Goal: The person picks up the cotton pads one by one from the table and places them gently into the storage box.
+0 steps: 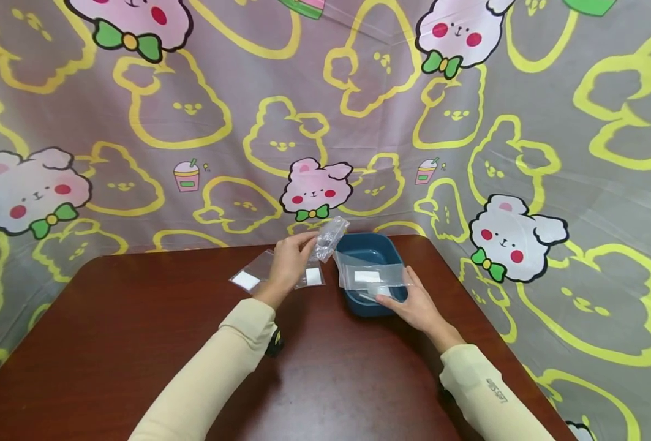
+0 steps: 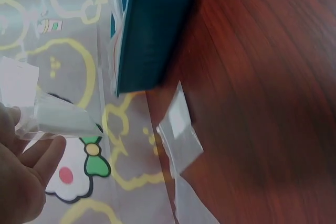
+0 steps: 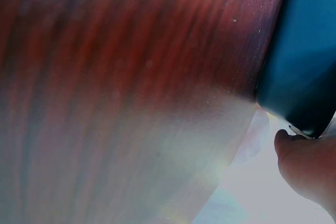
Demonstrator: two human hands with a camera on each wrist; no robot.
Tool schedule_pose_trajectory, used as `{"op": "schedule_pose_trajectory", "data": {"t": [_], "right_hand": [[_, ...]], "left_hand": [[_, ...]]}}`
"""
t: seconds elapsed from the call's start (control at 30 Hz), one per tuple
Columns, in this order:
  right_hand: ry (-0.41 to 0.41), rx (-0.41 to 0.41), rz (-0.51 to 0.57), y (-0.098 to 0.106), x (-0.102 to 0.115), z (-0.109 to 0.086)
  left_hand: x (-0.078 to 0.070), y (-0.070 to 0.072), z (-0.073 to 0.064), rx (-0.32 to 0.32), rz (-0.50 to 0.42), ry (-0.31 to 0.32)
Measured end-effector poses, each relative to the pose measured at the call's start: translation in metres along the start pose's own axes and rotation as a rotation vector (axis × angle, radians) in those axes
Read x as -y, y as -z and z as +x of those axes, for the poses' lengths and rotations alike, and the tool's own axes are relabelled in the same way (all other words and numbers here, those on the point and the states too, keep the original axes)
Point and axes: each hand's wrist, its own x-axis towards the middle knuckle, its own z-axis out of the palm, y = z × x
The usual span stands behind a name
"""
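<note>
My left hand (image 1: 288, 264) pinches a crinkled clear plastic bag (image 1: 332, 237) beside the back left of a dark blue bin (image 1: 388, 246). In the left wrist view, this clear bag shows a white patch (image 2: 20, 80) above the fingertips. Over the bin, my right hand (image 1: 420, 304) holds several flat clear plastic bags with white labels (image 1: 367, 277), its thumb at the near side and its fingers at the far right. The right wrist view shows only the thumb (image 3: 302, 161) by the bin's edge; the bags' lower part and the bin's contents are hard to make out.
More clear bags with white labels (image 1: 246, 281) lie on the brown table (image 1: 138, 331), left of the bin and partly behind my left hand. A patterned cloth (image 1: 369, 135) hangs along the table's back and right edges. A small black object (image 1: 274, 343) shows under the left sleeve.
</note>
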Motion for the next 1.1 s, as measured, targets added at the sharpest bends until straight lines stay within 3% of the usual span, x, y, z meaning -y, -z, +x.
{"op": "schedule_pose_trajectory", "data": {"t": [0.33, 0.47, 0.67, 0.8, 1.1], "right_hand": [[0.002, -0.001, 0.009, -0.001, 0.001, 0.002], [-0.004, -0.002, 0.014, -0.002, 0.001, 0.003], [-0.028, 0.007, -0.013, -0.001, 0.0, 0.002], [-0.04, 0.014, -0.024, -0.002, 0.0, 0.003], [-0.039, 0.01, -0.03, 0.0, 0.001, 0.004]], "left_hand": [[-0.02, -0.023, -0.001, 0.061, -0.015, -0.014], [-0.029, -0.038, -0.003, 0.07, -0.01, -0.052], [-0.043, -0.059, -0.009, 0.153, -0.015, -0.1], [-0.051, -0.066, -0.012, 0.194, 0.016, -0.122], [-0.051, -0.076, -0.017, 0.21, 0.079, -0.186]]}}
